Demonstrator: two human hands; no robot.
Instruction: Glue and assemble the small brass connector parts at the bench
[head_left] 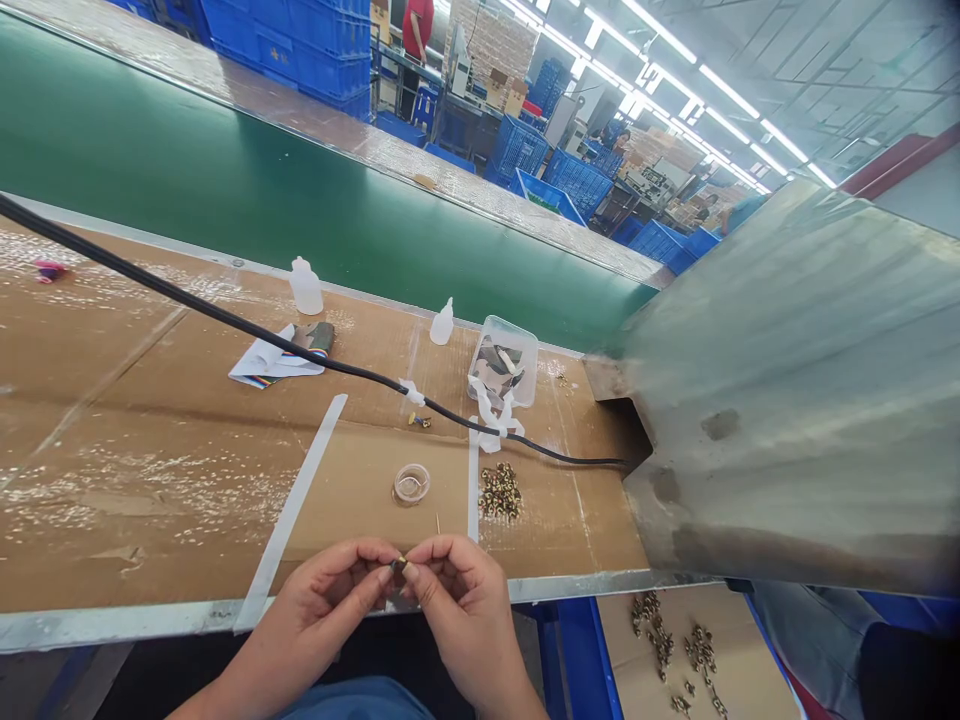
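Near the front edge of the bench, my left hand and my right hand meet, fingertips pinched on a small gold-and-dark part. Fingers cover most of it, so its exact kind is unclear. Just above my right hand a thin pale stick shows; whether that hand touches it I cannot tell. Beyond my hands stands a small round clear tub. To its right lies a pile of small gold-and-black parts. A few blue-and-yellow bits lie farther back.
A black cable crosses the cardboard-covered bench. Behind it are two white squeeze bottles, a folded cloth and a clear box. A metal hood blocks the right. More parts lie lower right. Beyond runs a green conveyor.
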